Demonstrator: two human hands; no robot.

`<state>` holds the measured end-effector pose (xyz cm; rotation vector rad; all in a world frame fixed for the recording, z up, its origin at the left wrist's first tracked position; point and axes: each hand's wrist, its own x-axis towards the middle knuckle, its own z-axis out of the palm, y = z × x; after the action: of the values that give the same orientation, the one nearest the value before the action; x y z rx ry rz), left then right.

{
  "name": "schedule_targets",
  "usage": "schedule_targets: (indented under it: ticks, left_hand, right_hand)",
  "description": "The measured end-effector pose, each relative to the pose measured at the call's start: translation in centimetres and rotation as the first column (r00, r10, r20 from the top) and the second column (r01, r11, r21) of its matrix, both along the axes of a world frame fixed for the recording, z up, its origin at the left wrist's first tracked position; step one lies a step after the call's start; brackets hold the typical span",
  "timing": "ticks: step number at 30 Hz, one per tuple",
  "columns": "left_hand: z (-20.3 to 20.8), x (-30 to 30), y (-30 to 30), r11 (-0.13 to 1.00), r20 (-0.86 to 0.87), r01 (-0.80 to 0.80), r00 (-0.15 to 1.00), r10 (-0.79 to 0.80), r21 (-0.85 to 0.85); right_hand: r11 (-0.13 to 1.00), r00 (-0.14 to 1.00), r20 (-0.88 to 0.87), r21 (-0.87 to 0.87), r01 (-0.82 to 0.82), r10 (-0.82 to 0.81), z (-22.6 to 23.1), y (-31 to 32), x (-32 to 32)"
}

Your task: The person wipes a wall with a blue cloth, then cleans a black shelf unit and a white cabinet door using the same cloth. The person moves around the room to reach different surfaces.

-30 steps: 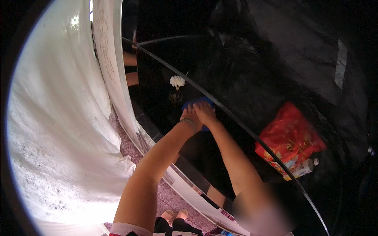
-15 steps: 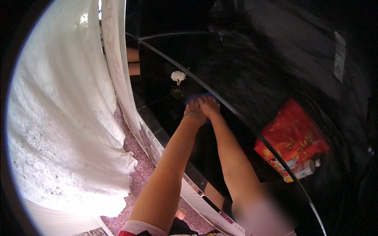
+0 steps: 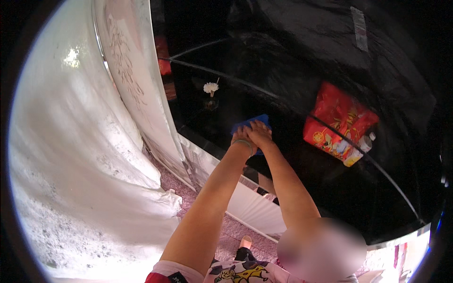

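A blue cloth (image 3: 264, 120) lies on a glossy black surface, mostly covered by my hands. My left hand (image 3: 244, 140), with a band round the wrist, presses on the cloth, its fingers bent over it. Against it, partly overlapping, my right hand (image 3: 260, 134) also bears down on the cloth with closed fingers. Both arms reach forward, nearly straight. Beyond the hands, slightly left, a white flower (image 3: 211, 87) stands in a small dark glass vase (image 3: 210, 104).
To the right sits a red printed bag (image 3: 337, 113), with a clear bottle (image 3: 365, 143) beside it. A thin strip (image 3: 226, 75) curves across the black surface. White draped fabric (image 3: 89, 155) hangs at left, above a pinkish carpet (image 3: 236, 226).
My hands and the blue cloth have come back toward me, farther from the flower. The view has shifted, showing more of the white-sided near edge.
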<state>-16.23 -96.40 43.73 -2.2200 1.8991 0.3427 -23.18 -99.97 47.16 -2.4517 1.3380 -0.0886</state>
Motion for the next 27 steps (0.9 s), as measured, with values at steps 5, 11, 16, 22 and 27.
schedule_targets:
  ticks: [5,11,16,22,27]
  left_hand:
    - [2.7,-1.9,5.0,0.996,0.013,0.079,0.997,-0.079,0.046]
    - [2.6,-0.5,8.1,1.000,-0.230,0.013,0.973,-0.011,0.008]
    - [0.7,-0.7,10.0,0.987,-0.179,0.093,0.977,-0.116,-0.129]
    - [-1.3,0.4,12.9,0.931,-0.070,0.195,0.971,-0.227,-0.307]
    - [-3.1,3.1,16.1,0.829,-0.018,0.216,0.965,-0.263,-0.516]
  right_hand:
    - [0.989,0.993,0.008,-0.085,0.118,-0.118,-4.4,0.3,-1.6]
    - [0.981,0.982,0.016,-0.034,0.190,-0.189,-4.3,4.3,-0.8]
    - [0.977,0.976,-0.050,-0.049,0.209,-0.212,-4.4,6.1,-1.0]
    - [0.971,0.985,-0.064,-0.189,0.148,-0.163,-5.3,8.2,-0.4]
    - [0.948,0.997,-0.080,-0.317,-0.030,0.004,-5.3,11.5,1.4]
